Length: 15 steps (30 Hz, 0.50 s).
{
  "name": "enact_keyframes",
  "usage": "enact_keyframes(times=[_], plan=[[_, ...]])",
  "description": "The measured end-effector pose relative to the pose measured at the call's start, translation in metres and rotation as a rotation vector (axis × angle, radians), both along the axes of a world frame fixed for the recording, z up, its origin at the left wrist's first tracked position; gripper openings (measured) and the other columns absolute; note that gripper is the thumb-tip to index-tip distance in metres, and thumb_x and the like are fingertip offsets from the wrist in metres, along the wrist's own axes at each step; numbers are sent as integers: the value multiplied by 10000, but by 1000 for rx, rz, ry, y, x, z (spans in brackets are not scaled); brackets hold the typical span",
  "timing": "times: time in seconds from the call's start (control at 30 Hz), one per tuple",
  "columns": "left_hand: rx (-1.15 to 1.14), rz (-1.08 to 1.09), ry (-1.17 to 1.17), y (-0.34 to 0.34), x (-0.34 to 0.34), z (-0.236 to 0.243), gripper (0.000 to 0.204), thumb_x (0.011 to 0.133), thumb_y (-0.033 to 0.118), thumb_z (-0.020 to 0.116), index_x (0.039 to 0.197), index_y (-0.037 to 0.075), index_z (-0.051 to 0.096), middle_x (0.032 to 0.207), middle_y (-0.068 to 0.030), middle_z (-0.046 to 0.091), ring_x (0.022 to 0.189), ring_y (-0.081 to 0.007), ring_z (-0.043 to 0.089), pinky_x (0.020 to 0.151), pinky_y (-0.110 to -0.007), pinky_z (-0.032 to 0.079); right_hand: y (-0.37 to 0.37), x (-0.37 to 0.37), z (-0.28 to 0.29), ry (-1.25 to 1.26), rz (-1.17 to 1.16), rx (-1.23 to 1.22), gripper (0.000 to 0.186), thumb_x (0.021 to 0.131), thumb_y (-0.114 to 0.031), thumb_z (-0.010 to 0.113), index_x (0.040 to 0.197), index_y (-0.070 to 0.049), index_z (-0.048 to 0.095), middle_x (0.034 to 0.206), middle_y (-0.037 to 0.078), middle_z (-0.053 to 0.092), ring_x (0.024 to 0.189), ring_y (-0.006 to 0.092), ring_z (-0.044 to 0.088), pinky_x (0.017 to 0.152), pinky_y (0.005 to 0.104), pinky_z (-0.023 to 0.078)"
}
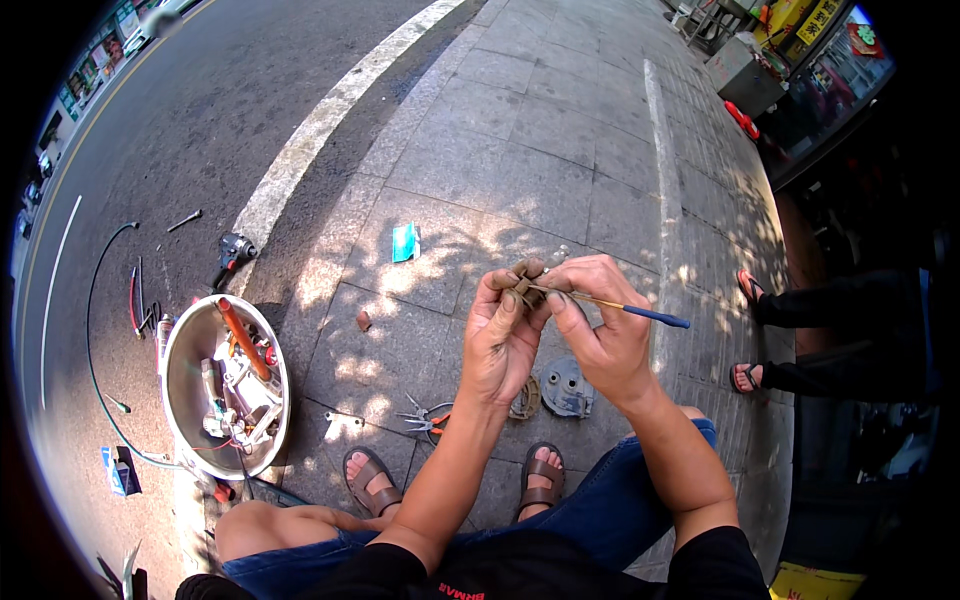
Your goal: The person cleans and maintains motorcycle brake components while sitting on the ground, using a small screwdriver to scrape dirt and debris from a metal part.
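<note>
Raised in front of me, my left hand (500, 335) pinches a small, dirty brown metal part (527, 292). My right hand (605, 330) grips a slim rod-like tool (655, 316) with a tan shaft and a blue end, its tip against the part. Fingers hide much of the part, so its exact kind is unclear. On the paving below lie a round grey metal plate (567, 388) with holes and a curved brownish metal piece (525, 398), partly behind my wrist. Orange-handled pliers (434, 424) rest between my sandalled feet.
A metal basin (172, 400) full of tools and parts stands left, beside a power drill (234, 255) and a long cable (90, 330). A turquoise packet (405, 243) lies ahead. To the right, another person's feet in flip-flops (748, 377) stand near a doorway.
</note>
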State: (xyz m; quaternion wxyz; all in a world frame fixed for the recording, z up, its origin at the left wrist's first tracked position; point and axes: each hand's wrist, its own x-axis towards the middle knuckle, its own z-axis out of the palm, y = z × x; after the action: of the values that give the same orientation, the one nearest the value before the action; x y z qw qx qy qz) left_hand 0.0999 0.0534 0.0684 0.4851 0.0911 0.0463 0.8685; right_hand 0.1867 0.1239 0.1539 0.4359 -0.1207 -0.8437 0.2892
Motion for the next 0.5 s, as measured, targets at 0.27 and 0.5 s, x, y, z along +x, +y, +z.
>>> enact_keyframes(times=[0.27, 0.5], plan=[[3, 0, -27, 0, 0, 0, 210, 909, 108, 626, 1107, 93, 556, 1261, -128, 553, 1141, -212, 571, 939, -340, 532, -1, -1, -3, -15, -3, 23, 167, 754, 0, 696, 914, -7, 648, 868, 125, 660, 843, 288, 623, 723, 359, 502], [0, 0, -16, -2, -4, 0, 216, 910, 116, 629, 1110, 88, 553, 1258, -126, 556, 1121, -197, 578, 932, -316, 527, -2, -4, -2, -16, 49, 53, 158, 749, -2, 698, 900, -15, 653, 899, 115, 670, 859, 294, 614, 760, 371, 493]])
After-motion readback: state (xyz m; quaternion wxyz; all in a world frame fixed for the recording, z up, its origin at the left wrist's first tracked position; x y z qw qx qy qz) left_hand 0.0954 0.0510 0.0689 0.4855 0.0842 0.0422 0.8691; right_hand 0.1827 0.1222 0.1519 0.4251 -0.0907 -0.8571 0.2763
